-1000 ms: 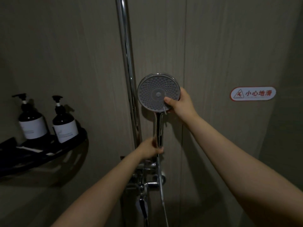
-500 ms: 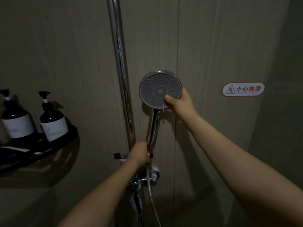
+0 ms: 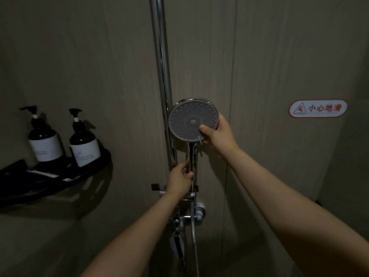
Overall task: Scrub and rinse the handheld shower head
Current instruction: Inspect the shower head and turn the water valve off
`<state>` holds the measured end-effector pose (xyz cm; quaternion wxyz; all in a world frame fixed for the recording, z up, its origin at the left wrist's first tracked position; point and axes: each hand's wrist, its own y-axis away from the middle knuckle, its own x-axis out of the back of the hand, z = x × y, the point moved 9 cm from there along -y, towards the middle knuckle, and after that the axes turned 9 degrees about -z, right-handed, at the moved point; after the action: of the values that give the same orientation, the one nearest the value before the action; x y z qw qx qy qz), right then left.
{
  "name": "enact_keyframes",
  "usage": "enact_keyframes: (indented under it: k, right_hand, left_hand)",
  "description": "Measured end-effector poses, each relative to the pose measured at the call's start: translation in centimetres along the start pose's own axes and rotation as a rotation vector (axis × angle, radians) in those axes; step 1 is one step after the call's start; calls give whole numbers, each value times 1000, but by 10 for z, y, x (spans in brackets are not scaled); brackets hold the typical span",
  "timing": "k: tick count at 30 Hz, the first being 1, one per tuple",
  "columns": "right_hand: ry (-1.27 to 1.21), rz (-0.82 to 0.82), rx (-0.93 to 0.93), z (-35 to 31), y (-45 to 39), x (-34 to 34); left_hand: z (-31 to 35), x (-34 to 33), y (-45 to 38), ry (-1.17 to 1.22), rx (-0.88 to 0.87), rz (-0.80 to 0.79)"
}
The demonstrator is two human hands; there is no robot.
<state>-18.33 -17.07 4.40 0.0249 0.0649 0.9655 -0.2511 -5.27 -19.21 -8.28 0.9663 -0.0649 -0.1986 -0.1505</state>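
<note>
**Both hands held the shower head up against the wall**

Nearest the camera, two bare forearms reached forward and up. The left hand (image 3: pixel 180 176) gripped the chrome handle (image 3: pixel 192 156) low down, fingers curled around it, as it did half a second before. Beyond it, the right hand (image 3: pixel 216 134) clasped the lower right rim of the handheld shower head (image 3: pixel 191 120), thumb pressed on the grey spray face, the same hold as before. The head faced the camera, upright, just right of the vertical chrome rail (image 3: pixel 162 76). Below hung the mixer valve (image 3: pixel 196 211). Farther left, two dark pump bottles (image 3: pixel 45 140) stood on a black corner shelf (image 3: pixel 60 180); the view had swung left, showing them more fully. On the far wall at right was a red-bordered warning sticker (image 3: pixel 317 108).
</note>
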Motion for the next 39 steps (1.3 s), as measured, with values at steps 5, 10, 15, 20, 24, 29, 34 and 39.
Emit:
enact_keyframes:
  k: [5, 10, 15, 20, 24, 29, 34, 39]
  right_hand:
    - [38, -50, -6, 1, -4, 0]
    - [169, 19, 57, -7, 2, 15]
    - [258, 18, -7, 19, 14, 19]
    - [249, -4, -87, 31, 10, 21]
    - [256, -1, -111, 40, 7, 23]
    - [300, 7, -143, 38, 7, 22]
    - [485, 33, -202, 32, 5, 20]
    - [706, 1, -391, 31, 7, 22]
  left_hand:
    - [2, 3, -3, -143, 12, -1]
    - [2, -4, -7, -130, 19, -76]
    - [-18, -16, 0, -213, 72, -148]
    - [-17, -15, 0, -368, 93, -133]
    - [-19, -15, 2, -478, 91, -111]
    - [-8, -15, 3, -541, 30, -118]
    - [-8, -15, 6, -607, 60, -98]
    - [3, -3, 9, -587, 148, -143]
